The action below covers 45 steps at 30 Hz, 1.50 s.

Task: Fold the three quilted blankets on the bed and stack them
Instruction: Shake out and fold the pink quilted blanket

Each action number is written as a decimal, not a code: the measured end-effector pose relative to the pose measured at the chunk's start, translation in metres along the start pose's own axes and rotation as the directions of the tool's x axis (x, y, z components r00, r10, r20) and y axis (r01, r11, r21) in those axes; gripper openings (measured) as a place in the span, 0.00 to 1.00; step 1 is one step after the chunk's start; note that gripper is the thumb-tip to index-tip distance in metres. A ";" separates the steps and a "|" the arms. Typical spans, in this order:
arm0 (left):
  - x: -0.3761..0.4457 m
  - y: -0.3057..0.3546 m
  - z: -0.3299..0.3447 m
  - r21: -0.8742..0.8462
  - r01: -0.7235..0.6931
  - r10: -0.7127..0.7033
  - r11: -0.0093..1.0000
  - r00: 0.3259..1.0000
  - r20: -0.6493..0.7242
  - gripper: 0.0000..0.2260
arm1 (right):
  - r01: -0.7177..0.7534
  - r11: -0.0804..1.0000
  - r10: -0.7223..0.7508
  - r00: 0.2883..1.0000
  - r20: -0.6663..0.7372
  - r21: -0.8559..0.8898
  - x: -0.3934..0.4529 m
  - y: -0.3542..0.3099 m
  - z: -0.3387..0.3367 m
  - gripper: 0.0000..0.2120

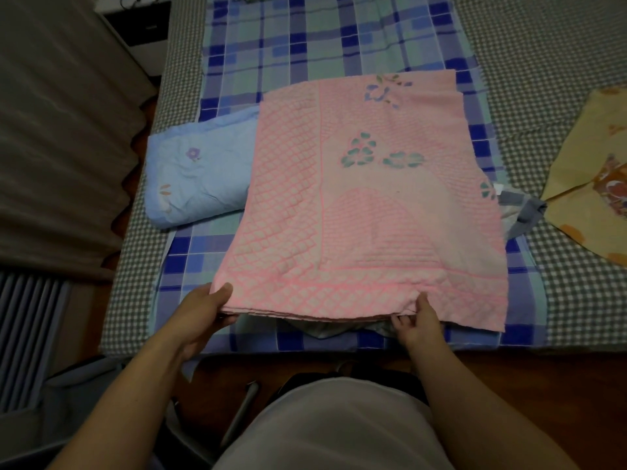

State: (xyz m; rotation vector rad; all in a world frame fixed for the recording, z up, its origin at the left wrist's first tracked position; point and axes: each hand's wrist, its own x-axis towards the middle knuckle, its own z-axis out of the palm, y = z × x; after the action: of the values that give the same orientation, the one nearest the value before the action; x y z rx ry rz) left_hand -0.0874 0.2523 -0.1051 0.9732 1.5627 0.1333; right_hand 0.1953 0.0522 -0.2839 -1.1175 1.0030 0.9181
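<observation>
Head view: the pink blanket lies spread on the bed, over a plaid sheet. The left hand grips its near left corner, fingers clamped; the right hand pinches the near edge. A folded blue blanket lies left, partly covered by pink; the yellow blanket lies right.

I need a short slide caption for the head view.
Both hands, left and right, grip the pink quilted blanket's near edge beside a folded blue one.

One head-worn camera looks steeply down and forward (from close range) over the bed.
</observation>
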 end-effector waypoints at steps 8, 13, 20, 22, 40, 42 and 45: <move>-0.007 0.002 -0.003 -0.022 -0.084 0.084 0.996 0.996 -0.004 0.09 | -0.060 0.991 0.057 0.998 -0.030 -0.119 0.012 -0.005 -0.011 0.20; 0.003 -0.004 0.004 -0.031 -0.217 0.206 0.976 0.956 -0.210 0.12 | -0.024 0.993 0.018 0.999 0.048 0.113 0.008 -0.029 -0.030 0.26; 0.024 -0.016 0.000 -0.115 -0.209 0.151 0.971 0.911 -0.385 0.11 | 0.179 0.945 -0.209 0.974 0.085 0.273 -0.008 -0.084 -0.055 0.23; 0.030 -0.028 -0.001 -0.044 -0.166 0.136 0.985 0.913 -0.384 0.15 | 0.202 0.942 -0.238 0.965 0.110 0.270 -0.012 -0.109 -0.062 0.32; 0.025 -0.072 0.048 0.068 0.075 -0.028 0.995 0.852 -0.522 0.18 | 0.503 0.768 -0.567 0.821 -0.056 -0.398 -0.071 -0.227 -0.108 0.23; 0.009 -0.073 0.052 -0.345 -0.029 -0.134 0.938 0.889 -0.437 0.18 | 0.364 0.845 -0.423 0.903 -0.074 -0.391 -0.066 -0.237 -0.120 0.17; -0.024 -0.080 0.063 -0.543 0.069 -0.206 0.837 0.959 -0.195 0.14 | 0.022 0.909 -0.091 0.985 -0.148 -0.415 -0.060 -0.248 -0.134 0.03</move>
State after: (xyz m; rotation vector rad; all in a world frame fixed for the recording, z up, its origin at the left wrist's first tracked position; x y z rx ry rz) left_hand -0.0747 0.1590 -0.1506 0.4085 1.6866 0.5757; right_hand 0.3893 -0.1324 -0.1773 -1.5929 0.9242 1.0318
